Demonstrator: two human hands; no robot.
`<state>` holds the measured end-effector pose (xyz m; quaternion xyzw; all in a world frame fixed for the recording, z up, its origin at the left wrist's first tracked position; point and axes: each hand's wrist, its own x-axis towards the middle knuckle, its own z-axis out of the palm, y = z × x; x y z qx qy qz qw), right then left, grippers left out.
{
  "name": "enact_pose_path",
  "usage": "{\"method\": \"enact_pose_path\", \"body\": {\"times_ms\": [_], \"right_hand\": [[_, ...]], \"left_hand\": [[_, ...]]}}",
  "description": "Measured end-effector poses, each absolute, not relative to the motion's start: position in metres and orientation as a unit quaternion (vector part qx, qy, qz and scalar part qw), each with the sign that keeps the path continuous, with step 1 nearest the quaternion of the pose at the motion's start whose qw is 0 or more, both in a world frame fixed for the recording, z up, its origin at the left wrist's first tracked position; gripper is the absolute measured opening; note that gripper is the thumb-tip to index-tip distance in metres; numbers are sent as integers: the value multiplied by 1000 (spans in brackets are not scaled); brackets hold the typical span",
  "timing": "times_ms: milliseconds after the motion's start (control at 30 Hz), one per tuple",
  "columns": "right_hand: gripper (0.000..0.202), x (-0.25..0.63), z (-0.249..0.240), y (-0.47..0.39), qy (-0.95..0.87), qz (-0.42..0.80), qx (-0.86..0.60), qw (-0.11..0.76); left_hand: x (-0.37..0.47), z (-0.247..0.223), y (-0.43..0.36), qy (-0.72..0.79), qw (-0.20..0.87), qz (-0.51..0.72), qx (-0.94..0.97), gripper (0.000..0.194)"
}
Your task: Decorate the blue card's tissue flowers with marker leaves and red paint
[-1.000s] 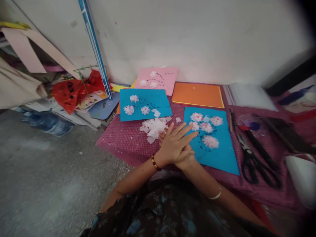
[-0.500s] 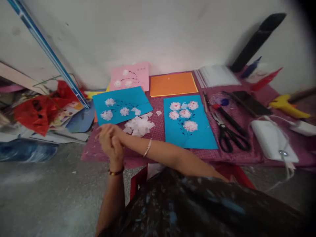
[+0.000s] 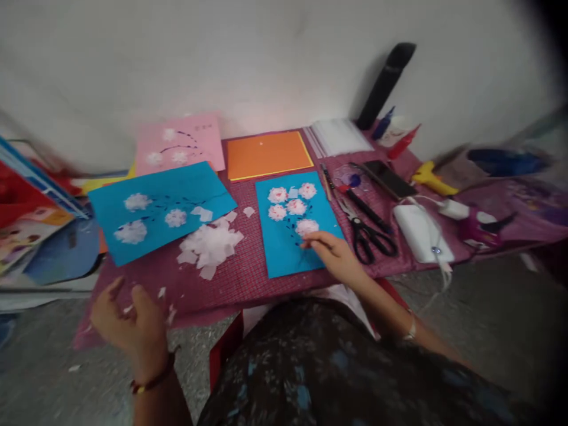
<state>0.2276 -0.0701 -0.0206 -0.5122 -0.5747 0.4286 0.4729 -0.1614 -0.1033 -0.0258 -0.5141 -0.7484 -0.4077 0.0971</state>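
Left hand [image 3: 133, 325]: off the near edge of the surface [image 3: 248, 266], grip spread, fingers loosely curled, nothing visible in it. Right hand [image 3: 339, 260]: over the lower part of the right blue sheet [image 3: 288, 263], grip pressed together at the fingertips; whether it pinches anything cannot be told. The sheet lies flat, flowers upward – giving the hand direct access. Loose white paper pieces [image 3: 213, 242] lie between the two sheets, within reach of either hand; a few overlap the left blue sheet [image 3: 190, 177]. Scissors [image 3: 373, 236] rest to the right. Beyond – an orange sheet [image 3: 266, 155], a pink sheet [image 3: 208, 130] and the pale wall [image 3: 248, 65]
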Motion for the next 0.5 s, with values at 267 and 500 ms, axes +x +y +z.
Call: {"method": "enact_pose_path", "body": {"times_ms": [267,500], "right_hand": [[25,350,-43,-106,-515,220,-701,442],[46,349,-51,-100,-671,77,-701,229]], "left_hand": [[-18,-33,-72,-566,-172,-334,-734,35],[1,-54,-56,-594,-198,-325,-709,44]]}}
